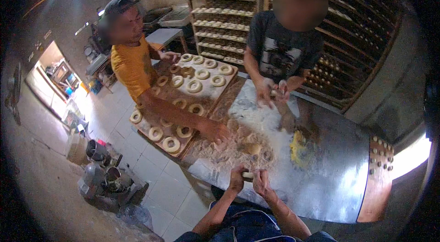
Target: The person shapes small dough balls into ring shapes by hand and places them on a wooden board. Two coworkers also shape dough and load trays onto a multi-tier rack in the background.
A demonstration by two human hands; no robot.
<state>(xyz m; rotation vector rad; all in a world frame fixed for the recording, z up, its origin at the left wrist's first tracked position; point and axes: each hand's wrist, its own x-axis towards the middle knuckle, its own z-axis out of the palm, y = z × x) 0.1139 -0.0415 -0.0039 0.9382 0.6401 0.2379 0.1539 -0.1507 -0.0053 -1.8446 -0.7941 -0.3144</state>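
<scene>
Over the near edge of a flour-dusted metal table (339, 191), holding a short, pale, smooth-looking dough roll (248, 175) crosswise. Gripping its left end with curled fingers of the left hand (236, 179); closing the right hand (261, 183) around its right end. Reaching from the near side with forearms angled inward. Farther left, passing dough rings (171, 144).

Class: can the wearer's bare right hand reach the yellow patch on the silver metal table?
Probably yes: nothing stands between the right hand and the yellow patch, though that hand holds pale, rounded dough.
</scene>
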